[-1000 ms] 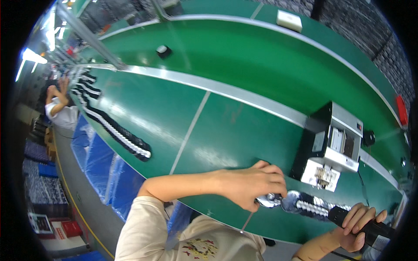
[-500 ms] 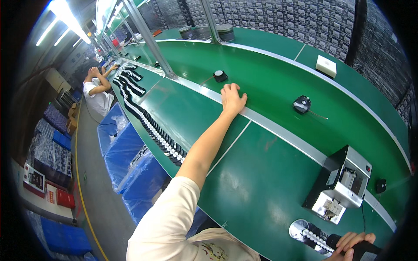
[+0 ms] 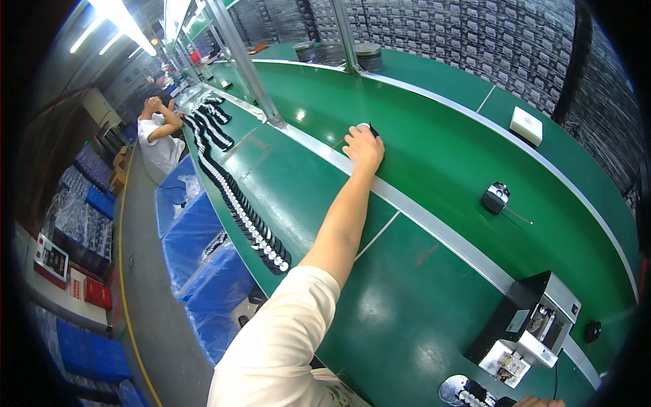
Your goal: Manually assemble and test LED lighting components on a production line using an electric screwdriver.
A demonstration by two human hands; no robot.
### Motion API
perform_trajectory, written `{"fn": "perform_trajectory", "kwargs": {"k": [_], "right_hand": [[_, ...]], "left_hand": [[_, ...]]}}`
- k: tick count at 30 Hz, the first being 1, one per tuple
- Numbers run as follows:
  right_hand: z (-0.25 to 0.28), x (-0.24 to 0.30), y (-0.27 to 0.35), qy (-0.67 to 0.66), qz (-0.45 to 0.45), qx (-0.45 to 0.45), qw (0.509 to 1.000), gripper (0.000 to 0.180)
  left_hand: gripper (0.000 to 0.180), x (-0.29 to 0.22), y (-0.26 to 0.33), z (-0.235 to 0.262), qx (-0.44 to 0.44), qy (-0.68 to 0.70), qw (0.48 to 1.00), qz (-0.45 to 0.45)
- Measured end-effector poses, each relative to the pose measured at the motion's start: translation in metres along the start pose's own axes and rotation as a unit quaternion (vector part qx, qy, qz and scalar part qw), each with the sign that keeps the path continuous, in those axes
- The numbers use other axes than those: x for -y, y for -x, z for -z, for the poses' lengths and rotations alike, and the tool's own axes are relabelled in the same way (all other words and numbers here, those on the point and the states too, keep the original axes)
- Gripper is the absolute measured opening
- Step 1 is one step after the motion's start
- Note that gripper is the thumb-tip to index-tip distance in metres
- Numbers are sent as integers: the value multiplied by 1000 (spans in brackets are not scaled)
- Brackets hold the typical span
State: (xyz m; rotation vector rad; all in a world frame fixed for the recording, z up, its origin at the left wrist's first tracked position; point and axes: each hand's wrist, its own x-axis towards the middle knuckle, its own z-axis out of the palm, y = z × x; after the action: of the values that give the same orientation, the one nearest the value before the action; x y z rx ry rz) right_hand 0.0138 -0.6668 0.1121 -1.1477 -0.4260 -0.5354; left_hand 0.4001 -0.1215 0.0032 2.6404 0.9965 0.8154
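Observation:
My left hand [image 3: 364,148] reaches far out over the long green belt. Its fingers are closed round a small black case [image 3: 373,129], mostly hidden, with a thin reddish strip beside the hand. My right hand [image 3: 540,402] is cut off by the lower edge at the right. Its visible fingers look curled, and what they grip is out of sight. Just left of it lies a short row of black cases with pale discs [image 3: 475,393], beside a shiny round disc [image 3: 452,389]. Another black case [image 3: 496,197], trailing a thin strip, sits farther right on the belt.
A black and silver machine [image 3: 529,325] stands at the right of the green worktop [image 3: 407,305]. A long row of black and white pieces [image 3: 241,210] runs along the left edge, above blue lined bins [image 3: 210,271]. A metal post [image 3: 247,68] rises at the belt's edge. Another person [image 3: 159,136] sits beyond.
My left hand has moved a little farther out and closed over the black case on the belt. My right hand has slipped mostly below the picture's edge as the view shifted.

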Motion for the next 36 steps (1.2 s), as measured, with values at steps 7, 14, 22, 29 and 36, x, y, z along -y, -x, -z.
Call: {"fn": "perform_trajectory", "kwargs": {"k": [7, 14, 22, 29, 36], "right_hand": [[3, 1, -2, -4, -2, 35, 999, 56], [-21, 10, -8, 14, -14, 36, 999, 53], [-19, 4, 3, 49, 7, -24, 998, 52], [-16, 12, -4, 25, -13, -6, 1000, 47], [-10, 16, -4, 17, -11, 1, 1000, 48]], "left_hand": [[72, -24, 2, 30, 58, 18, 997, 38], [49, -16, 1, 17, 60, -38, 997, -12], [26, -2, 39, 56, 15, 304, 926, -223], [34, -8, 201, 190, 500, 327, 723, -347], [13, -8, 287, 213, 402, 316, 696, -504]]}}
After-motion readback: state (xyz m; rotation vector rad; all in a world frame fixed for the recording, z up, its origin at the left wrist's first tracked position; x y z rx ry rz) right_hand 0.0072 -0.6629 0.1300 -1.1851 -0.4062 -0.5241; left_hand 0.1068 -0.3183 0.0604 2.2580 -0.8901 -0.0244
